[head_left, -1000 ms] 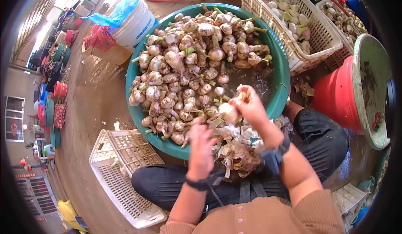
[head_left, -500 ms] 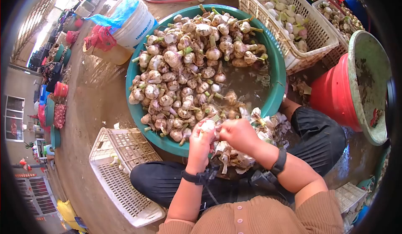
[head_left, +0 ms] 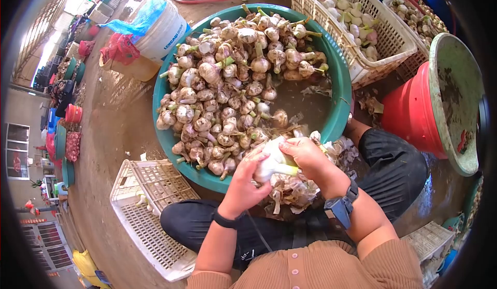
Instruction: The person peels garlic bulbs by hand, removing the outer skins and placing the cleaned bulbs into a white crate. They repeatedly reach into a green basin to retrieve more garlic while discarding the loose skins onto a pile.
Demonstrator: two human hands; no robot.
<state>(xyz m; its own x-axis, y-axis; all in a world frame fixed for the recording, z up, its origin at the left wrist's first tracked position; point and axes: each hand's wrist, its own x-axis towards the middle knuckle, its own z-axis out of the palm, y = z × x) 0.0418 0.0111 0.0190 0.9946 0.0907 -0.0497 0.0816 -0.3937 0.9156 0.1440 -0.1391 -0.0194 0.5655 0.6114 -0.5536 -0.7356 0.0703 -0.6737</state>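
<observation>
A white, smooth garlic bulb (head_left: 270,164) with a pale green stem is held between my hands, over the near rim of a green tub (head_left: 339,118). My left hand (head_left: 243,183) wraps the bulb's left side, thumb below it. Against its upper right side, my right hand (head_left: 309,160) grips with bent fingers, partly hiding the skin there. Soil-marked garlic bulbs (head_left: 212,95) with cut stems heap up in the tub. Loose papery garlic skins (head_left: 292,193) lie just under my hands, some along the tub's edge.
At front left stands a white plastic crate (head_left: 150,221) with a few pale pieces inside. Peeled bulbs fill part of a cream crate (head_left: 357,64) at upper right. A red tub (head_left: 409,110) leans beside a green basin (head_left: 455,154). A white bucket (head_left: 163,30) stands upper left.
The bulb has turned and now shows more clean white surface, its stem pointing right. My hands have spread slightly apart around it, and my left fingers have opened wider.
</observation>
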